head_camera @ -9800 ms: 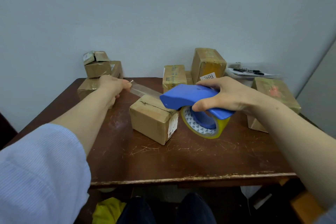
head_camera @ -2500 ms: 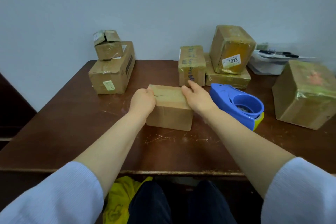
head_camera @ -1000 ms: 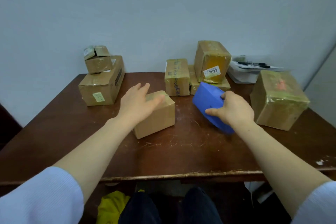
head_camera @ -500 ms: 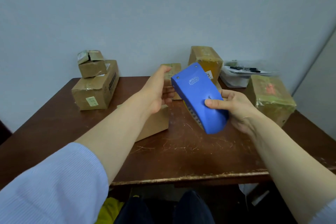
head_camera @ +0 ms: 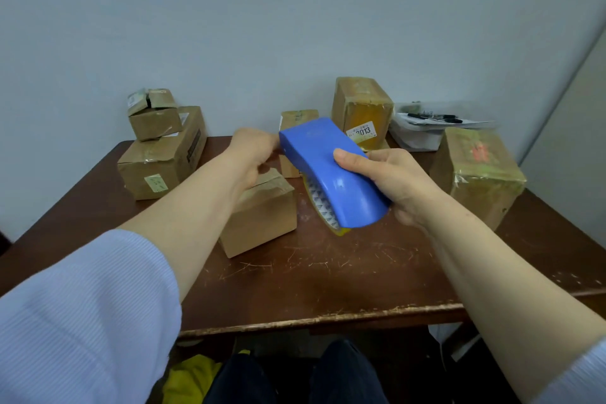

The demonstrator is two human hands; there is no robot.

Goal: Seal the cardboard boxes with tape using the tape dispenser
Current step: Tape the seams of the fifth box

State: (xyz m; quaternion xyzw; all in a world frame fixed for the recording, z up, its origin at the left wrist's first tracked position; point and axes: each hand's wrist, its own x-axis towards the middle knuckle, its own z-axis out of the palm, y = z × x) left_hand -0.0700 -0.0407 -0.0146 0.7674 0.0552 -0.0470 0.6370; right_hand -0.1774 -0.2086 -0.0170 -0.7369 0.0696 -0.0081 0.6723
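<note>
The right hand (head_camera: 390, 180) grips the blue tape dispenser (head_camera: 328, 170) round its body. It holds it clear of the worktop (head_camera: 328, 279) and tilted, with the nose toward the left hand (head_camera: 252, 154). The likely purpose is to present the tape end for pulling.

The left hand sits at that nose with its fingers curled away from the camera. Whether it pinches tape cannot be told, and no free strip is discernible.

The cardboard box (head_camera: 262, 216) rests on the worktop just below both hands, within reach for taping. The left forearm covers its near left corner. The tape roll (head_camera: 323, 207) shows only partly under the housing, and the cutter is hidden.
</note>
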